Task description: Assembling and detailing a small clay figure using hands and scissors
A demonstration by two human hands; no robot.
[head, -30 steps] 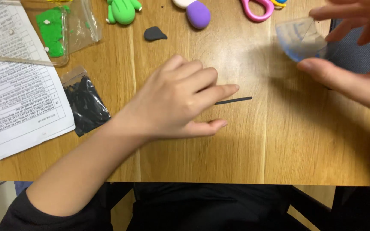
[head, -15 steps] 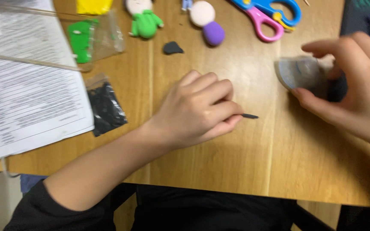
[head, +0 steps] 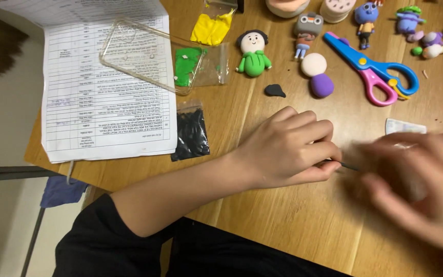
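My left hand (head: 288,149) rests on the wooden table (head: 283,225) with its fingers curled around a thin black strip (head: 350,166); only the strip's tip pokes out to the right. My right hand (head: 421,184) is blurred by motion at the right edge, fingers apart, just right of that tip. A small clear plastic piece (head: 405,126) lies sharp and still on the table just beyond the right hand, and it looks apart from the hand.
At the back lie blue-and-pink scissors (head: 375,72), a green clay figure (head: 253,54), white and purple clay balls (head: 318,76), a black clay lump (head: 275,91) and several small figures. At left: printed sheets (head: 103,92), a clear phone case (head: 144,56), and bags of black (head: 190,134), green and yellow clay.
The view tilted up, so more of the table's back shows. My left fingers curled tighter over the black strip. My right hand left the clear plastic piece and swept down towards the strip.
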